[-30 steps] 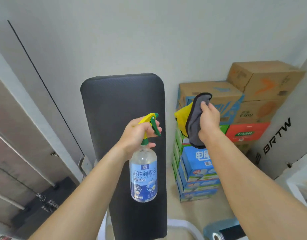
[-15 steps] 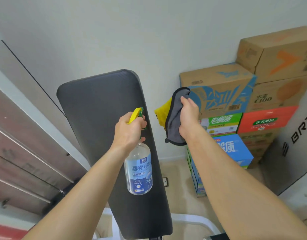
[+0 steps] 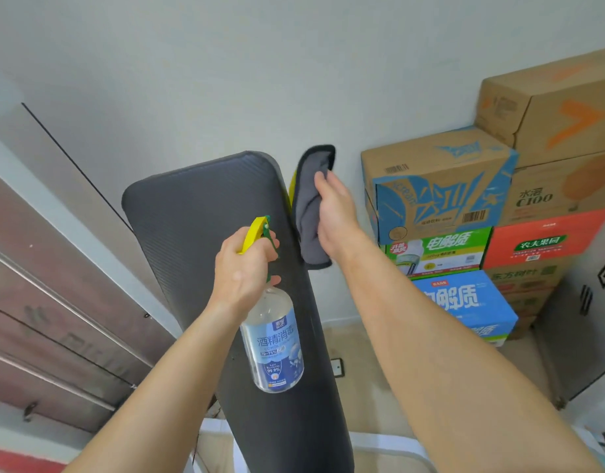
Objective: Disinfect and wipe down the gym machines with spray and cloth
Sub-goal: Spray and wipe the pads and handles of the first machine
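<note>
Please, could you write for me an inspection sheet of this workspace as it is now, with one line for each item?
Surface: black bench pad, tilted up toward the wall; whether it is wet cannot be told.
Job's things: clear spray bottle with blue label, in front of the pad; grey and yellow cloth beside the pad's upper right edge.
Clutter: stacked cardboard boxes at right.
Grippers: left hand grips the bottle's neck and trigger; right hand holds the cloth.
Cables: nothing seen for certain; a thin dark line at left, cannot tell what it is.
Surroundings: white wall, wall socket low down, panels with metal rails at left.
</note>
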`<move>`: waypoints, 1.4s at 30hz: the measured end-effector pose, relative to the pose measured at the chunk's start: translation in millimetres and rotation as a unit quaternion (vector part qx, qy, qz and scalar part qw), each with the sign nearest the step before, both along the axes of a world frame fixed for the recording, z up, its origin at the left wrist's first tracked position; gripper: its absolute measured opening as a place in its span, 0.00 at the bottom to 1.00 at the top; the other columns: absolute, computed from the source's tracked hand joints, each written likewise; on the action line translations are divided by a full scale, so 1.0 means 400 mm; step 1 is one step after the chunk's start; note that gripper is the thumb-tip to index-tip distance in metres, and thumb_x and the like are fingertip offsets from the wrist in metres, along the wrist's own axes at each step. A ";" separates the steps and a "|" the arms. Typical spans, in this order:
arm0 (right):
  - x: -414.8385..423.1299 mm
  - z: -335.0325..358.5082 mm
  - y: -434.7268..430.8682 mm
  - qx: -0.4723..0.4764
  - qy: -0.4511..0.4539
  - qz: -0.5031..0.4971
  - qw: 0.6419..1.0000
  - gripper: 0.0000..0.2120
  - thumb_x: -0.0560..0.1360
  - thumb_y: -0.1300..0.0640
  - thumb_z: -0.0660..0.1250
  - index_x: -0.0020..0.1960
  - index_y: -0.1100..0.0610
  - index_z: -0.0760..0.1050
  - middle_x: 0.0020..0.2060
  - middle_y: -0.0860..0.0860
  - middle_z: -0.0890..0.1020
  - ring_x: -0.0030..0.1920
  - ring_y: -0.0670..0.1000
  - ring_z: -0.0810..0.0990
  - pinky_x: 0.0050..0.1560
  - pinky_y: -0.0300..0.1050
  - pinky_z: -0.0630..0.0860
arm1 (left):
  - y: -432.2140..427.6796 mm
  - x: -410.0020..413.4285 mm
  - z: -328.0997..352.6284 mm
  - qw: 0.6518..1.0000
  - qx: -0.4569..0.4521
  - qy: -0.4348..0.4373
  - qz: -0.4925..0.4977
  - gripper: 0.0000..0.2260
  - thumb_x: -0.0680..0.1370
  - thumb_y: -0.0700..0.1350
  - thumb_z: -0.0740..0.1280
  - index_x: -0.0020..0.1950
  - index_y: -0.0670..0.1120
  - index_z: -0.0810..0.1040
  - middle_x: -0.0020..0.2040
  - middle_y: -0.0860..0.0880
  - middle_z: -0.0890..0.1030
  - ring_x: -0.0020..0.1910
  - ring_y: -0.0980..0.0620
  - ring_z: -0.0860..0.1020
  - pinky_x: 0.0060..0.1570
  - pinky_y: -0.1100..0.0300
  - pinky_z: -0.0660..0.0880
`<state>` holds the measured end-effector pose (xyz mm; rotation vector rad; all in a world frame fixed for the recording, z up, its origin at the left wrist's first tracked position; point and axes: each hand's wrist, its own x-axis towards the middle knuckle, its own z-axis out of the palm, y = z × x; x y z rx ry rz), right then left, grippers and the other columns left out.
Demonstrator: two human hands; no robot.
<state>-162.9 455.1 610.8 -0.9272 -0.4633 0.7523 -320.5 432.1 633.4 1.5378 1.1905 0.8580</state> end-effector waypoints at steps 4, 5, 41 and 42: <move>-0.063 0.025 0.029 -0.050 -0.210 0.033 0.976 0.20 0.84 0.53 0.56 0.76 0.54 0.67 0.69 0.44 0.74 0.68 0.42 0.69 0.70 0.39 0.62 | 0.018 -0.031 0.027 1.000 -0.004 -0.024 0.015 0.11 0.74 0.34 0.63 0.48 0.47 0.82 0.50 0.42 0.85 0.47 0.44 0.84 0.45 0.51 0.80; -0.083 -0.003 0.023 -0.079 -0.265 0.026 0.961 0.20 0.85 0.52 0.53 0.76 0.50 0.66 0.71 0.44 0.73 0.68 0.42 0.69 0.69 0.40 0.61 | 0.022 -0.038 0.030 1.000 -0.002 -0.024 0.016 0.11 0.74 0.34 0.63 0.48 0.47 0.82 0.51 0.42 0.86 0.46 0.44 0.85 0.45 0.51 0.80; -0.224 -0.282 -0.087 -0.229 -0.529 -0.059 0.815 0.24 0.83 0.44 0.46 0.78 0.46 0.55 0.76 0.50 0.59 0.72 0.58 0.66 0.63 0.57 0.70 | 0.037 -0.220 -0.119 0.992 -0.080 -0.003 -0.096 0.13 0.76 0.32 0.60 0.51 0.43 0.81 0.49 0.40 0.84 0.34 0.47 0.83 0.38 0.54 0.77; -0.207 -0.230 -0.064 -0.218 -0.539 -0.064 0.811 0.25 0.84 0.45 0.47 0.80 0.46 0.51 0.80 0.49 0.53 0.77 0.56 0.60 0.67 0.56 0.67 | 0.043 -0.228 -0.118 0.992 -0.078 -0.002 -0.102 0.13 0.75 0.32 0.60 0.52 0.43 0.81 0.50 0.39 0.85 0.34 0.47 0.83 0.39 0.54 0.77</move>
